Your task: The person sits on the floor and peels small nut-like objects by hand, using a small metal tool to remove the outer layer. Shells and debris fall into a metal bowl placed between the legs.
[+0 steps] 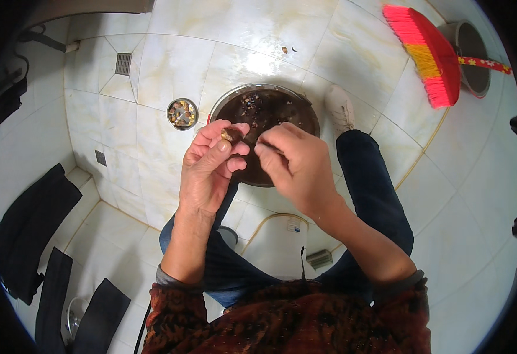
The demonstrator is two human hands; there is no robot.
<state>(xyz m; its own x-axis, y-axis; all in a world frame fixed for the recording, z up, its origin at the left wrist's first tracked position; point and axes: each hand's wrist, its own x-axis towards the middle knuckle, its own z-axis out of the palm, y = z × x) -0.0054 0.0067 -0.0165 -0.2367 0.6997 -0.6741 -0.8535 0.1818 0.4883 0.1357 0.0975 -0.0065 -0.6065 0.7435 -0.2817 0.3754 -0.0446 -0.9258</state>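
A brown chestnut-like nut (232, 135), its shell partly off with a pale patch showing, is pinched between the thumb and fingers of my left hand (212, 161). Just right of it, my right hand (300, 163) has thumb and forefinger brought together; whether a small piece is between them cannot be told. Both hands are above a round bucket (314, 108) of dark contents, with bits of shell scattered on top. Left of the bucket, a small round metal bowl (170, 121) holds several yellowish and brown nuts.
Shell pieces (284, 50) lie on the tiled floor beyond the bucket. A red and yellow broom (444, 62) leans by a grey bin (482, 66) at upper right. My shoe (340, 108) is beside the bucket. Floor drains (123, 63) and dark cloths (32, 234) are at left.
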